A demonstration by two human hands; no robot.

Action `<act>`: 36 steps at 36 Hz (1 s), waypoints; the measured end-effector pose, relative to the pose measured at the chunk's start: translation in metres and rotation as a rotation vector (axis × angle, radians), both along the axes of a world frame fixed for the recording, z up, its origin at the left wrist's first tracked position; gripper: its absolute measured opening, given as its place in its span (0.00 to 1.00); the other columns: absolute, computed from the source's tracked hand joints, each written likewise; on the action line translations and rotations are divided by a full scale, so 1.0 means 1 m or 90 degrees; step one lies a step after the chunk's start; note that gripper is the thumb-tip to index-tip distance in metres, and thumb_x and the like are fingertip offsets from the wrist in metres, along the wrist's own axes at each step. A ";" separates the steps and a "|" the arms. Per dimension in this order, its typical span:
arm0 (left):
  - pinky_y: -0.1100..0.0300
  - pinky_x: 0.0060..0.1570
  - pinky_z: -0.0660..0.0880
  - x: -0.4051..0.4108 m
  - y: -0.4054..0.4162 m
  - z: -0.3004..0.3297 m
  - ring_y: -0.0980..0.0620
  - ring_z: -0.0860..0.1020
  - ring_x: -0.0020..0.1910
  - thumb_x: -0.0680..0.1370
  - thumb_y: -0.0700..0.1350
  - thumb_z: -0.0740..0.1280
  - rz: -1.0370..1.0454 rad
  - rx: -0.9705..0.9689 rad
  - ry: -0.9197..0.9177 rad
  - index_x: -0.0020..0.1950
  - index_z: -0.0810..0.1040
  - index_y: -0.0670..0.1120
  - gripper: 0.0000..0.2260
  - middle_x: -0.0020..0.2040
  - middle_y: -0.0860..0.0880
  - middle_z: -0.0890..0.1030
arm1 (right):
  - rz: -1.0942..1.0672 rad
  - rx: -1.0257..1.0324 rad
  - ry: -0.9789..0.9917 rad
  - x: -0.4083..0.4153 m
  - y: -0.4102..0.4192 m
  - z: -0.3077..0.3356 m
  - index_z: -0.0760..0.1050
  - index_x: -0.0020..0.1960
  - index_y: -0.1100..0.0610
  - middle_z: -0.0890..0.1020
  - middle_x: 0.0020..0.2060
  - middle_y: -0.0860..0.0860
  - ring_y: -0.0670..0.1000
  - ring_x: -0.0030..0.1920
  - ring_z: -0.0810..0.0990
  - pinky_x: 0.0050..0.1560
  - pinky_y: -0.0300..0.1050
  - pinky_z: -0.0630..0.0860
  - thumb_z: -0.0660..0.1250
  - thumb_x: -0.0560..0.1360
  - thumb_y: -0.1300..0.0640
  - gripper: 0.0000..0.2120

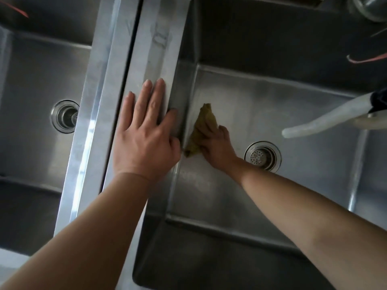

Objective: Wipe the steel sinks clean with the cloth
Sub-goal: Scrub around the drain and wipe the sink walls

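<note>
Head view: the right hand (215, 149) presses a bunched yellow-green cloth (202, 127) onto the floor of the right sink (272, 97), hard against its left wall, fingers curled over the fabric. The left hand (146, 132) lies flat, fingers straight, on the steel divider rim (150, 49), bracing. To wipe well here, work the cloth into the corner seam, then sweep toward the drain strainer (262, 156), keeping steady downward pressure. The left sink (31, 80) looks untouched.

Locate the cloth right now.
Head view: the cloth lies on the right sink floor at its left wall, under the right hand, left of the drain.
</note>
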State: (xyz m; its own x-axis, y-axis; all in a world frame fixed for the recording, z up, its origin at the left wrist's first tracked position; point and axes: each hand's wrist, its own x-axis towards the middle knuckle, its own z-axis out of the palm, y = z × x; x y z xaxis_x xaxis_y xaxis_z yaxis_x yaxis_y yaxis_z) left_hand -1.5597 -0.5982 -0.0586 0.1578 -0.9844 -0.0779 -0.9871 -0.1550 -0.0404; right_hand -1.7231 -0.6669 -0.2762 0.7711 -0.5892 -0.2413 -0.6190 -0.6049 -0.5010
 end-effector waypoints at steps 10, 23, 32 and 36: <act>0.42 0.77 0.50 -0.001 0.001 0.000 0.42 0.51 0.80 0.73 0.47 0.60 0.005 -0.005 -0.005 0.69 0.76 0.47 0.24 0.80 0.42 0.55 | -0.301 0.006 0.021 -0.145 0.018 0.013 0.80 0.56 0.60 0.79 0.59 0.58 0.64 0.62 0.74 0.63 0.53 0.71 0.73 0.62 0.73 0.23; 0.42 0.77 0.51 0.000 0.001 -0.004 0.41 0.53 0.79 0.72 0.46 0.61 0.000 -0.035 -0.003 0.67 0.77 0.46 0.24 0.80 0.41 0.57 | -0.601 0.026 0.096 -0.137 -0.076 -0.028 0.77 0.55 0.51 0.80 0.53 0.43 0.51 0.57 0.76 0.59 0.55 0.73 0.58 0.69 0.45 0.19; 0.42 0.76 0.51 0.000 0.002 -0.003 0.41 0.53 0.79 0.72 0.47 0.59 0.002 -0.036 -0.017 0.66 0.77 0.47 0.23 0.80 0.42 0.57 | -0.513 0.094 0.054 -0.053 -0.026 0.009 0.71 0.67 0.61 0.58 0.75 0.65 0.66 0.75 0.56 0.74 0.54 0.55 0.63 0.76 0.53 0.21; 0.43 0.77 0.50 0.000 0.002 -0.002 0.42 0.51 0.80 0.72 0.49 0.60 0.003 -0.013 -0.020 0.67 0.76 0.49 0.23 0.80 0.43 0.55 | -0.288 0.131 -0.086 0.000 0.026 0.012 0.83 0.49 0.66 0.73 0.65 0.70 0.71 0.68 0.69 0.65 0.58 0.70 0.62 0.73 0.51 0.20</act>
